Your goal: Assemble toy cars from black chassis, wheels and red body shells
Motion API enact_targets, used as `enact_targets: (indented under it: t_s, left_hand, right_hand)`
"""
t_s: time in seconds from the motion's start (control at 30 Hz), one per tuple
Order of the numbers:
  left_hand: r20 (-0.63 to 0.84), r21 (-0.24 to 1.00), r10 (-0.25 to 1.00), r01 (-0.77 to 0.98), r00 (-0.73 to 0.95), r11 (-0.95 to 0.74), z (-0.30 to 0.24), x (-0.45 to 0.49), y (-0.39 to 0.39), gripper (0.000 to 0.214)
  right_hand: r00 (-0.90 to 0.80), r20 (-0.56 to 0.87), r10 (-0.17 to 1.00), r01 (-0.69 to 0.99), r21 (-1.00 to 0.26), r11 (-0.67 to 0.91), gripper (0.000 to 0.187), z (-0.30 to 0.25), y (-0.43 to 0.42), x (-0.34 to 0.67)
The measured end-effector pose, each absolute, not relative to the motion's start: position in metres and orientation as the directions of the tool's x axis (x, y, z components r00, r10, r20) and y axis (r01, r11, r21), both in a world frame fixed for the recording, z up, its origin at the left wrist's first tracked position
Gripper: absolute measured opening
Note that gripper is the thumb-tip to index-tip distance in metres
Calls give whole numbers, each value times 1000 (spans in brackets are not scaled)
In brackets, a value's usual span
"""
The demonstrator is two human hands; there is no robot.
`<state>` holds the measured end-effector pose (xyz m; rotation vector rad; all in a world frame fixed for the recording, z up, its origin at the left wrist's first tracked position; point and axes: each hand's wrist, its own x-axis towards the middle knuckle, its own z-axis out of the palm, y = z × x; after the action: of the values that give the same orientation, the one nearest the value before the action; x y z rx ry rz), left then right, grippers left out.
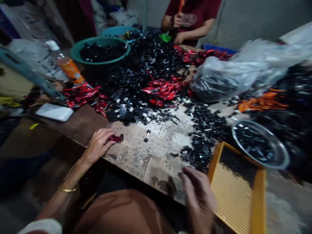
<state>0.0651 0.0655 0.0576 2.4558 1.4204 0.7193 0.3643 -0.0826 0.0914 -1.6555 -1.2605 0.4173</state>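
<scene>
The person wears 1 thin gold-coloured bangle (69, 190) on the left forearm (75, 177), a whitish sleeve (43, 227) and brown clothing (124, 211).

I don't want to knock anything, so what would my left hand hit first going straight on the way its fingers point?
Probably the small black-ended piece lying on the tabletop, though your left hand could pass over it, as its height is unclear.

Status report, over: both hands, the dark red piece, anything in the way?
Left hand gripping dark red piece. Right hand blurred, grip unclear, beside yellow-framed tray. Small black-ended piece lying on table between hands; black heap beyond.
</scene>
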Motion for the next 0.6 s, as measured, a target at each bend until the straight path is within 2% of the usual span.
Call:
enact_targets:
  t_s: [0.1,0.23,0.33,0.47,0.53,0.6]
  left_hand:
    - [326,401,825,722,462,-563,56,78,63,33]
    - [263,281,785,734,561,-618,74,89,62,39]
    - [277,238,758,722,591,-650,98,110,74,39]
    - [267,258,696,647,666,-718,115,178,107,27]
    - [254,224,702,666,666,-712,114,218,125,22]
    - [175,148,738,723,652,-674,108,253,139,15]
  right_hand:
    - [249,250,936,618,-785,45,14,83,-73,355]
    - [118,208,971,674,-735,76,15,70,-63,348]
    - [110,231,967,698,-710,90,15,62,-64,347]
    - [127,294,947,720,-684,116,16,54,-65,345]
    - [126,300,946,712,-691,124,16,53,-65,345]
    - [135,309,941,695,-707,132,16,53,-66,345]
